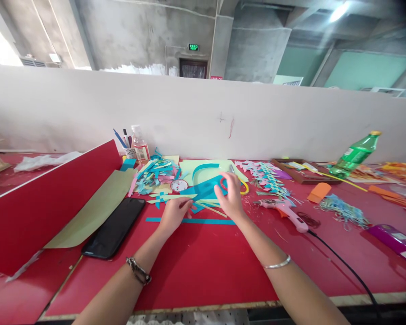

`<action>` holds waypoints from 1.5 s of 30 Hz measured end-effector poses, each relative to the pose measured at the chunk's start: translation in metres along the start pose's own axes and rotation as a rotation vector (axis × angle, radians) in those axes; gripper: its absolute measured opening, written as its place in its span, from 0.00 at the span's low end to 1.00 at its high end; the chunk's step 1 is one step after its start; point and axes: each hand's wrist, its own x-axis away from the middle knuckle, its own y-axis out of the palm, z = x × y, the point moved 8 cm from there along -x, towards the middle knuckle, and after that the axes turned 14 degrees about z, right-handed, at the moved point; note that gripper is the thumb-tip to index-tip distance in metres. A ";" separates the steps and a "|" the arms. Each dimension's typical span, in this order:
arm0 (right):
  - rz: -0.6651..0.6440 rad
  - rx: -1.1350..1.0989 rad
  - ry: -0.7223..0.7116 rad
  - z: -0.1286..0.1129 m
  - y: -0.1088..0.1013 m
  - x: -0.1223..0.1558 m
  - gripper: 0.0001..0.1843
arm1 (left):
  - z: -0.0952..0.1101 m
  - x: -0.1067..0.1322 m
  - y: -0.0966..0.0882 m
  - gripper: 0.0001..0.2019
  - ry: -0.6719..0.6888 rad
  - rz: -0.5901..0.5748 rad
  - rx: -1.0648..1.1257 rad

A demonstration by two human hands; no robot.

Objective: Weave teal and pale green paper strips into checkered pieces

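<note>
My left hand is closed in a pinch, with a pale green paper strip at its fingertips. My right hand has its thumb and fingers apart beside the scissors, whose red and yellow handles are partly hidden behind it. Between the hands lie blue paper and several pale strips. Beyond them a blue strip curves in an arc, partly blurred. One long blue strip lies straight across the red table, nearer to me. A small round tape roll is left of the blue paper.
To the left are a black phone, a pale green sheet and a red divider. Paper scraps are piled behind. At right lie woven paper pieces, a pink glue gun with a black cord, and a green bottle.
</note>
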 end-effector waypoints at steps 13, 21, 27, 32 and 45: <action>-0.516 0.050 -0.198 -0.028 0.034 0.028 0.11 | 0.007 0.002 0.004 0.15 -0.006 -0.108 0.081; -0.501 0.028 -0.085 -0.015 0.037 0.027 0.13 | 0.002 -0.002 0.000 0.14 -0.093 -0.053 0.157; -0.500 0.071 -0.095 -0.008 0.040 0.027 0.12 | 0.000 -0.003 -0.004 0.14 -0.093 -0.044 0.133; -0.439 0.121 -0.050 0.006 0.039 0.024 0.12 | -0.008 -0.009 -0.010 0.15 -0.106 0.002 0.112; -0.199 0.010 0.207 0.028 0.016 0.006 0.14 | -0.026 -0.022 -0.028 0.16 -0.231 0.123 0.291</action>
